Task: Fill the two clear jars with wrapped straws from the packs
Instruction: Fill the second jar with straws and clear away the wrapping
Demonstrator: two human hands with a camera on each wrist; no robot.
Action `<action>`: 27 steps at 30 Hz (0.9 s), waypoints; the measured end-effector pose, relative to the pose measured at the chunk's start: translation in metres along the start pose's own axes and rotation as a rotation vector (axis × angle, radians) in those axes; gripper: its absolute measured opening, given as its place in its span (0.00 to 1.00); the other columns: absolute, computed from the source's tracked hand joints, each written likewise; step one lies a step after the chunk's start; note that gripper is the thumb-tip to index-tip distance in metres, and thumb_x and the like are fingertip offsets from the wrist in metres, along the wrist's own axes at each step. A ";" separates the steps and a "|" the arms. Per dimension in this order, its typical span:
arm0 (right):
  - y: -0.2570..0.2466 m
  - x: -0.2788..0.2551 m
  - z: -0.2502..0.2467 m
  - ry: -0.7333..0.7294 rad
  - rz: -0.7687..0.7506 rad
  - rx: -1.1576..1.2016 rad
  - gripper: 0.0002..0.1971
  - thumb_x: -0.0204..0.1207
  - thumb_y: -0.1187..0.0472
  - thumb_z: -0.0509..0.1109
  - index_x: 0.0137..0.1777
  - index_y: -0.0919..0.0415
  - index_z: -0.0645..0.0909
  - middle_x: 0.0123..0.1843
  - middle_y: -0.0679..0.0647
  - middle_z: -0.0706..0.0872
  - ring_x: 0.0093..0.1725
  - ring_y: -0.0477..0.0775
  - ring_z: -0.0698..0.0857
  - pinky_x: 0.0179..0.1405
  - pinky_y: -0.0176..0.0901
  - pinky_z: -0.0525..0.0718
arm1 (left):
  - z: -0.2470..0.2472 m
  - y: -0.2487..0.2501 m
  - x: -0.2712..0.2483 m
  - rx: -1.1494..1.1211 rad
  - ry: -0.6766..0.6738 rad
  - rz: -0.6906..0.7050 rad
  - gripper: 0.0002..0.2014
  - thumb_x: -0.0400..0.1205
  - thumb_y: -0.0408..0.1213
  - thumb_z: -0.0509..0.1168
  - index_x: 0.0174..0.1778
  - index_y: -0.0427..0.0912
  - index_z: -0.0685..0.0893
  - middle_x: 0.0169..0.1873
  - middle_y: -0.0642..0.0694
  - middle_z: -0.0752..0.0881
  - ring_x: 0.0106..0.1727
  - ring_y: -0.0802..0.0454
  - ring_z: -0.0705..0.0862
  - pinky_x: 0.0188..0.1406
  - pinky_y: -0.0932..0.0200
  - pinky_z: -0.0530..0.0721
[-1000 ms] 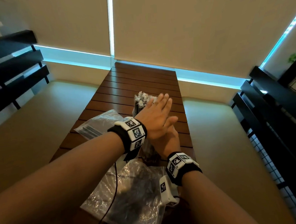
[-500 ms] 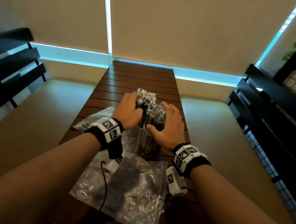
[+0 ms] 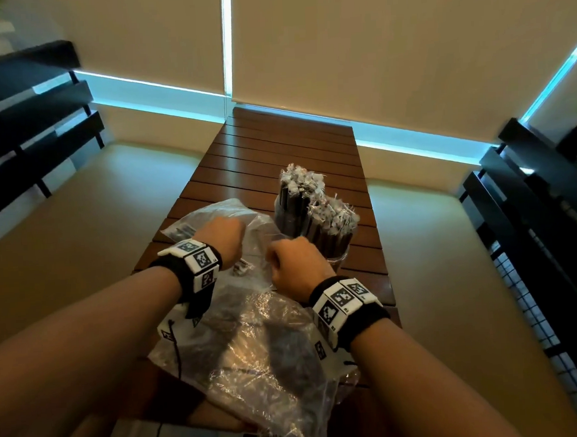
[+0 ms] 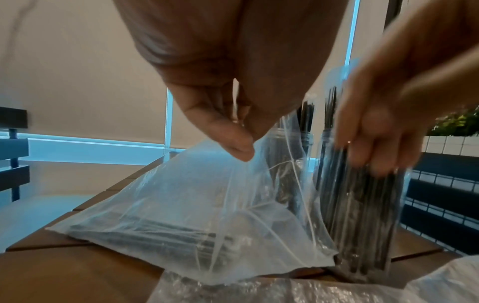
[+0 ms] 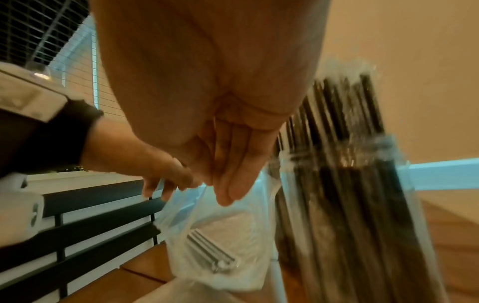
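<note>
Two clear jars stand mid-table, the far jar (image 3: 290, 215) and the near jar (image 3: 330, 246), both packed with black wrapped straws (image 3: 333, 212). To their left lies a clear straw pack (image 3: 257, 226) with a few straws inside (image 5: 210, 256). My left hand (image 3: 229, 236) pinches the pack's top edge (image 4: 241, 147) and lifts it. My right hand (image 3: 282, 255) is at the pack's mouth just beside the near jar (image 4: 362, 215); its fingers (image 5: 228, 190) seem to pinch the other edge, though it is blurred.
A second crumpled clear pack (image 3: 254, 353) lies on the near end of the slatted wooden table (image 3: 286, 145). Black slatted benches stand to the left (image 3: 25, 132) and right (image 3: 530, 205). Roller blinds hang behind the table.
Both hands came off the jars and moved back and left to the straw pack. The left hand has taken its edge and raised it.
</note>
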State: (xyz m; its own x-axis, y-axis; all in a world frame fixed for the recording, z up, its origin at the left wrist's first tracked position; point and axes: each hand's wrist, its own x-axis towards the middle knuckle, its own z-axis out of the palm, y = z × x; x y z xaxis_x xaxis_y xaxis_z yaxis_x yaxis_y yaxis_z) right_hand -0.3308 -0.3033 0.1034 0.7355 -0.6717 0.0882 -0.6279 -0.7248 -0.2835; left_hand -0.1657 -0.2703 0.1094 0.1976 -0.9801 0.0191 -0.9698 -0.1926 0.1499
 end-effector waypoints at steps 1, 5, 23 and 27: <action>0.000 0.004 0.010 -0.061 0.029 0.009 0.10 0.75 0.63 0.63 0.48 0.59 0.87 0.44 0.59 0.89 0.43 0.63 0.87 0.46 0.55 0.89 | -0.004 -0.001 -0.002 -0.011 0.022 0.027 0.09 0.82 0.30 0.60 0.36 0.43 0.77 0.41 0.44 0.86 0.38 0.48 0.78 0.37 0.57 0.73; -0.005 0.028 0.048 -0.117 0.163 0.122 0.13 0.79 0.60 0.64 0.60 0.58 0.85 0.56 0.61 0.89 0.56 0.64 0.87 0.56 0.51 0.86 | -0.015 -0.003 -0.010 -0.062 0.040 0.086 0.07 0.81 0.26 0.61 0.43 0.42 0.82 0.39 0.46 0.84 0.41 0.47 0.81 0.37 0.58 0.72; -0.042 0.088 0.129 -0.337 0.265 -0.071 0.17 0.86 0.61 0.58 0.71 0.66 0.74 0.71 0.65 0.78 0.71 0.64 0.77 0.70 0.54 0.73 | -0.023 -0.033 -0.029 -0.200 0.009 0.265 0.10 0.84 0.31 0.61 0.41 0.51 0.76 0.41 0.50 0.80 0.42 0.53 0.75 0.41 0.61 0.73; -0.043 0.087 0.118 -0.372 0.231 -0.090 0.15 0.86 0.62 0.58 0.68 0.65 0.77 0.67 0.63 0.81 0.69 0.63 0.79 0.69 0.55 0.77 | -0.017 -0.035 -0.024 -0.160 0.033 0.242 0.07 0.84 0.29 0.61 0.45 0.46 0.81 0.41 0.52 0.78 0.41 0.55 0.74 0.36 0.68 0.67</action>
State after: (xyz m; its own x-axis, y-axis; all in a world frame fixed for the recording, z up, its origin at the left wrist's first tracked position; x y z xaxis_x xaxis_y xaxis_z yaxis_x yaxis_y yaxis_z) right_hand -0.2094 -0.3128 0.0105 0.6048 -0.7285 -0.3217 -0.7938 -0.5840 -0.1698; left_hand -0.1342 -0.2388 0.1205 -0.0299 -0.9940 0.1049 -0.9549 0.0594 0.2909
